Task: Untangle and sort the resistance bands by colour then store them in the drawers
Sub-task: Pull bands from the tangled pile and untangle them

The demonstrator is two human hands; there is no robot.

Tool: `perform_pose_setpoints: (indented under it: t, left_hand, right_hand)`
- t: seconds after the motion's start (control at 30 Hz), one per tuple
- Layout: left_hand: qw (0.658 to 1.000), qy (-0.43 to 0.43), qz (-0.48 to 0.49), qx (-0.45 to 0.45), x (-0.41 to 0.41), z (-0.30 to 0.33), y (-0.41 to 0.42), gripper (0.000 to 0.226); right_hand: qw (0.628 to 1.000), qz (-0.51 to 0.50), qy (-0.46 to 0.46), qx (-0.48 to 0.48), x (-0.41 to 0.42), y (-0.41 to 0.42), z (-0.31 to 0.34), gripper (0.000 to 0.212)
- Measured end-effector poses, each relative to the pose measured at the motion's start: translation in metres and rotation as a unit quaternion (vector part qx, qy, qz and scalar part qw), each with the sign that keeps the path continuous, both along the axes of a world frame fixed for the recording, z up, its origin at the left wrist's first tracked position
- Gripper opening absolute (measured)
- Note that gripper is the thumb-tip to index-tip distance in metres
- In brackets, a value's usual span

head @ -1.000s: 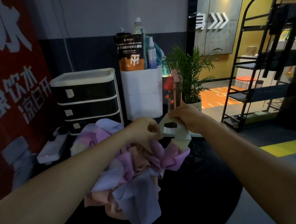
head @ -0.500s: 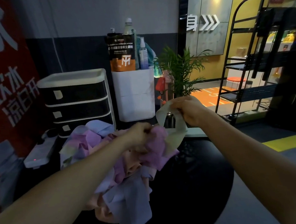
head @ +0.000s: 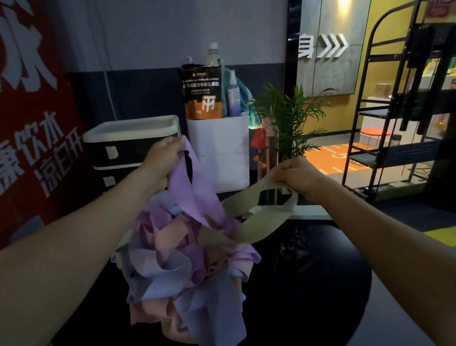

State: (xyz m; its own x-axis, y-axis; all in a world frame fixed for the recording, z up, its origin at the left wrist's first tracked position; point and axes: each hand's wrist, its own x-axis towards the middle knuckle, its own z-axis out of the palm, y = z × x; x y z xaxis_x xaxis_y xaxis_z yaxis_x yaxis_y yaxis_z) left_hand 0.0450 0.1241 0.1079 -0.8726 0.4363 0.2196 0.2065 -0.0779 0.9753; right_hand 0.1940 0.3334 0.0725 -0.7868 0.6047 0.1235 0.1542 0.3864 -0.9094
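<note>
Dim gym corner, round black table point(head: 324, 287) carrying the tangled band pile point(head: 182, 270). Since a moment ago the hands have drawn apart: left hand point(head: 164, 161) now grips a lifted purple band point(head: 193, 191) before the drawers point(head: 127, 142); right hand point(head: 294, 176) pinches the beige band point(head: 251, 217). Fingertips are hidden.

The setting is a gym or fitness-studio lobby. At 9 o'clock a large red banner with white Chinese lettering point(head: 28, 149) covers the wall. At 12 o'clock a black-and-orange multivitamin powder pouch point(head: 202, 91) stands in a white bin. At 1 o'clock a grey wall panel with white chevron arrows point(head: 331, 46) gives direction. At 3 o'clock stands a black metal shelving rack point(head: 396, 123).
</note>
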Motion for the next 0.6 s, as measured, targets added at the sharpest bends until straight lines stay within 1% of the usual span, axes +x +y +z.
perform_pose_setpoints:
  t: [0.03,0.1,0.17,0.23,0.33,0.4,0.43,0.47,0.5,0.57,0.6]
  left_hand:
    - [1.0,0.009,0.001,-0.007,-0.002,0.003,-0.004,0.021]
    - [0.998,0.036,-0.006,-0.05,-0.004,0.003,-0.012,0.024]
    - [0.991,0.073,-0.022,-0.11,0.0,0.001,-0.017,0.026]
    - [0.982,0.099,-0.045,-0.153,0.003,-0.003,-0.02,0.021]
    - [0.972,0.101,-0.095,-0.189,0.011,-0.005,-0.02,0.013]
    - [0.968,0.106,-0.12,-0.192,0.017,-0.006,-0.017,0.013]
    - [0.969,0.101,-0.135,-0.18,0.023,-0.006,-0.015,0.016]
    - [0.971,0.082,-0.15,-0.168,0.027,-0.006,-0.014,0.023]
    - [0.974,0.045,-0.165,-0.151,0.03,-0.005,-0.014,0.033]
    - [0.972,-0.032,-0.199,-0.121,0.025,-0.003,-0.014,0.063]
    - [0.969,-0.053,-0.211,-0.119,0.023,-0.002,-0.015,0.077]
  right_hand:
    - [1.0,-0.001,0.002,0.002,-0.001,-0.002,0.002,0.016]
    - [1.0,-0.006,0.016,-0.011,-0.002,-0.007,0.007,0.014]
    - [0.996,0.0,0.05,-0.079,-0.005,-0.016,0.015,0.014]
    - [0.983,0.017,0.086,-0.16,-0.01,-0.028,0.023,0.012]
    - [0.963,0.039,0.12,-0.236,-0.018,-0.05,0.038,0.011]
    - [0.95,0.06,0.134,-0.274,-0.027,-0.062,0.047,0.012]
    - [0.946,0.065,0.14,-0.283,-0.033,-0.067,0.051,0.012]
    - [0.944,0.069,0.147,-0.287,-0.037,-0.072,0.055,0.012]
    - [0.945,0.074,0.149,-0.283,-0.042,-0.077,0.058,0.012]
    - [0.956,0.078,0.139,-0.248,-0.049,-0.088,0.06,0.012]
    - [0.963,0.08,0.13,-0.22,-0.051,-0.093,0.06,0.015]
